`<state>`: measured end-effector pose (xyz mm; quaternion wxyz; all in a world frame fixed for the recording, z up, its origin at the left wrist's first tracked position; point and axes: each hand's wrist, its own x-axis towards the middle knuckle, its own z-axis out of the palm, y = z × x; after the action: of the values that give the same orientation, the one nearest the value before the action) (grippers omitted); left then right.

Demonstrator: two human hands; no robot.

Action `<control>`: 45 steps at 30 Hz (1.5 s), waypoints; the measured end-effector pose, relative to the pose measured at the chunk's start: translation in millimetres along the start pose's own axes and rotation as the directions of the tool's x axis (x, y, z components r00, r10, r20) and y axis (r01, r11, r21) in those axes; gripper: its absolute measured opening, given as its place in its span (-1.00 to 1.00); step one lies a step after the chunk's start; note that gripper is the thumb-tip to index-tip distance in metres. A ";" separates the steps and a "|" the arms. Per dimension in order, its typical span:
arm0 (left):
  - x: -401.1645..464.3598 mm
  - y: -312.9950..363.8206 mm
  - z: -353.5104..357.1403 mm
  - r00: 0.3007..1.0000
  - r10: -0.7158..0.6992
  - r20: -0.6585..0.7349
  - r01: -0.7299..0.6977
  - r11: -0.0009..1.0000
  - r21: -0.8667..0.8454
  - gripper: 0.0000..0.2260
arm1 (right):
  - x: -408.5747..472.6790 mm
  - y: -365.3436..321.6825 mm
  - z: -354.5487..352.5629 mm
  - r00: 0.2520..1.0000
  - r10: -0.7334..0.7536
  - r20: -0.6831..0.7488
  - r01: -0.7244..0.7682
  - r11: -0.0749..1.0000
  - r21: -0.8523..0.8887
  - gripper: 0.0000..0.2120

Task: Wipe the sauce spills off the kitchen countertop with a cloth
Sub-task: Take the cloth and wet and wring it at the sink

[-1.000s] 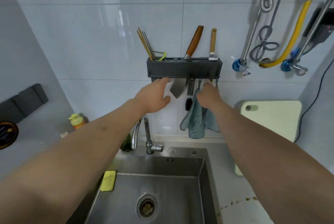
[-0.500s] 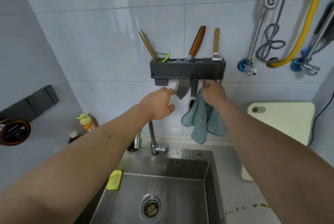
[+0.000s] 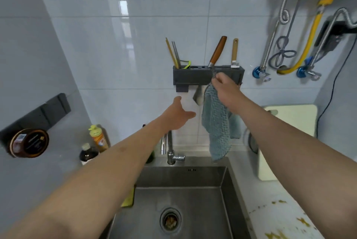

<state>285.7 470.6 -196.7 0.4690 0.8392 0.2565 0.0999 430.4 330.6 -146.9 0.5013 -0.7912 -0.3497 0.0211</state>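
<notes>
A blue-grey knitted cloth (image 3: pixel 218 123) hangs down from my right hand (image 3: pixel 224 88), which pinches its top corner and loop just in front of the dark wall rack (image 3: pixel 193 76). My left hand (image 3: pixel 176 116) hovers lower and to the left of the cloth, fingers spread and holding nothing. Brown-yellow sauce spills (image 3: pixel 278 217) spatter the white countertop (image 3: pixel 270 196) to the right of the sink, partly behind my right forearm.
The steel sink (image 3: pixel 173 200) and its tap (image 3: pixel 171 150) lie below my hands. Knives and chopsticks stand in the rack; a cleaver blade (image 3: pixel 198 96) hangs under it. A pale cutting board (image 3: pixel 295 119) leans at right. Bottles (image 3: pixel 97 138) stand left of the sink.
My right hand has lifted the cloth up off the rack's hook, so it hangs free from my fingers. My left hand has dropped away from the rack and opened.
</notes>
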 end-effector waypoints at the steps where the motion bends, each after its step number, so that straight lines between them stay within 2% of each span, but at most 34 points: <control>1: -3.6 -7.0 3.4 1.000 -0.021 0.003 0.021 0.996 -0.085 -0.14 | -6.4 -4.5 4.5 1.000 -0.002 0.013 0.001 0.999 0.051 -0.75; 3: -11.2 -24.3 6.1 0.998 -0.044 0.052 0.051 0.989 -0.140 -0.07 | -20.1 -14.7 15.9 0.999 0.018 0.035 -0.022 0.992 0.123 -0.75; 4: -14.2 -28.6 9.8 0.995 -0.056 0.079 0.064 0.992 -0.105 -0.07 | -24.2 -18.1 16.4 0.999 0.020 0.042 -0.026 0.989 0.149 -0.74; 5: -14.7 -38.8 11.9 0.987 -0.072 0.144 0.078 0.996 -0.041 -0.16 | -30.7 -21.5 20.6 0.999 0.020 0.043 -0.026 0.988 0.154 -0.75; 6: -16.7 -47.9 12.1 0.974 -0.088 0.208 0.085 0.996 0.023 -0.34 | -36.3 -24.8 24.9 0.999 0.020 0.036 -0.025 0.989 0.149 -0.77; 8: -19.6 -64.0 14.4 0.961 -0.091 0.261 0.088 0.996 0.025 -0.69 | -47.7 -26.7 30.2 0.999 0.037 0.028 -0.040 0.994 0.105 -0.80; 9: -19.8 -68.6 14.5 0.962 -0.094 0.257 0.111 0.992 -0.055 -0.79 | -52.4 -25.0 31.0 0.998 0.047 0.036 -0.049 0.998 0.032 -0.80; 11: -28.3 -76.8 10.9 0.964 -0.101 0.246 0.167 0.949 -0.268 -0.88 | -64.9 -16.1 33.7 0.996 0.042 0.083 -0.022 0.974 -0.226 -0.78; 13: -32.5 -84.0 3.5 0.967 -0.012 0.255 0.099 0.938 -0.333 -0.85 | -74.5 -4.2 34.8 0.991 0.032 0.130 0.028 0.900 -0.434 -0.78; 15: -39.4 -84.6 -7.2 0.961 0.033 0.273 0.078 0.920 -0.384 -0.82 | -78.8 -1.0 32.8 0.992 0.069 0.107 -0.008 0.873 -0.488 -0.79; 17: -44.2 -78.5 -20.4 0.962 0.027 0.272 0.119 0.854 -0.506 -0.85 | -79.0 -12.6 32.2 0.993 0.113 0.036 -0.090 0.915 -0.394 -0.80; 18: -44.9 -72.6 -26.1 0.957 0.020 0.291 0.164 0.788 -0.593 -0.80 | -77.8 -19.7 33.4 0.990 0.140 -0.023 -0.141 0.956 -0.258 -0.80; 19: -43.8 -66.6 -31.3 0.949 0.025 0.314 0.201 0.719 -0.666 -0.74 | -77.2 -27.6 34.3 0.979 0.200 -0.049 -0.202 0.979 -0.037 -0.78; 20: -42.8 -60.1 -36.0 0.948 0.048 0.315 0.207 0.659 -0.723 -0.70 | -78.4 -34.9 34.5 0.963 0.270 0.010 -0.266 0.941 0.211 -0.73; 21: -41.5 -52.4 -41.6 0.958 0.054 0.283 0.189 0.624 -0.758 -0.67 | -78.9 -36.8 35.1 0.944 0.297 0.143 -0.329 0.869 0.368 -0.62; 22: -40.0 -47.0 -44.9 0.966 0.044 0.256 0.184 0.581 -0.793 -0.62 | -82.9 -34.7 37.9 0.910 0.294 0.291 -0.392 0.839 0.377 -0.46; 23: -40.4 -42.8 -48.9 0.972 0.004 0.237 0.196 0.551 -0.811 -0.57 | -89.5 -31.6 41.7 0.854 0.304 0.423 -0.447 0.845 0.295 -0.37; 24: -39.9 -39.6 -51.0 0.974 -0.047 0.223 0.214 0.530 -0.820 -0.53 | -93.6 -26.0 46.0 0.808 0.317 0.497 -0.466 0.860 0.208 -0.39; 25: -42.4 -38.1 -54.5 0.976 -0.114 0.186 0.218 0.541 -0.813 -0.53 | -96.7 -22.9 50.3 0.792 0.329 0.515 -0.461 0.874 0.151 -0.50; 27: -44.2 -41.3 -58.8 0.970 -0.206 0.127 0.227 0.595 -0.771 -0.63 | -96.8 -21.4 55.2 0.831 0.342 0.439 -0.475 0.847 0.239 -0.70; 29: -50.1 -45.5 -64.8 0.961 -0.243 0.135 0.266 0.659 -0.703 -0.77 | -91.4 -25.5 50.1 0.887 0.365 0.284 -0.450 0.821 0.352 -0.89; 32: -56.7 -48.9 -76.9 0.953 -0.248 0.176 0.299 0.660 -0.689 -0.87 | -80.3 -28.0 26.8 0.920 0.372 0.125 -0.381 0.772 0.509 -0.85; 33: -58.8 -48.0 -80.6 0.959 -0.221 0.180 0.281 0.642 -0.713 -0.89 | -79.1 -29.5 18.1 0.928 0.352 0.118 -0.353 0.739 0.574 -0.86; 35: -65.2 -43.1 -85.4 0.974 -0.127 0.189 0.227 0.610 -0.759 -0.93 | -77.7 -33.9 2.0 0.949 0.270 0.163 -0.310 0.702 0.640 -0.69; 37: -68.7 -38.7 -87.8 0.981 -0.050 0.187 0.180 0.600 -0.779 -0.61 | -76.2 -36.2 -8.2 0.961 0.203 0.189 -0.275 0.779 0.564 -0.50; 39: -72.1 -32.1 -88.5 0.986 -0.015 0.167 0.139 0.632 -0.762 -0.44 | -73.7 -36.3 -16.9 0.972 0.182 0.151 -0.221 0.925 0.310 -0.41; 41: -74.6 -26.3 -88.8 0.993 -0.035 0.114 0.106 0.710 -0.697 -0.53 | -71.0 -33.8 -25.3 0.976 0.196 0.096 -0.203 0.976 0.074 -0.44; 43: -76.4 -22.0 -86.7 0.997 -0.082 0.016 0.073 0.763 -0.643 -0.65 | -71.9 -30.3 -35.0 0.976 0.213 0.049 -0.213 0.977 -0.009 -0.52; 45: -77.5 -18.9 -84.6 0.990 -0.116 -0.083 0.037 0.774 -0.633 -0.71 | -74.7 -28.1 -41.8 0.976 0.217 0.009 -0.217 0.976 -0.029 -0.65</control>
<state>179.1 500.3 -161.2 0.7100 0.6159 0.2693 0.2099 375.1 262.3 -127.1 0.4827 -0.8314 -0.2647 0.0757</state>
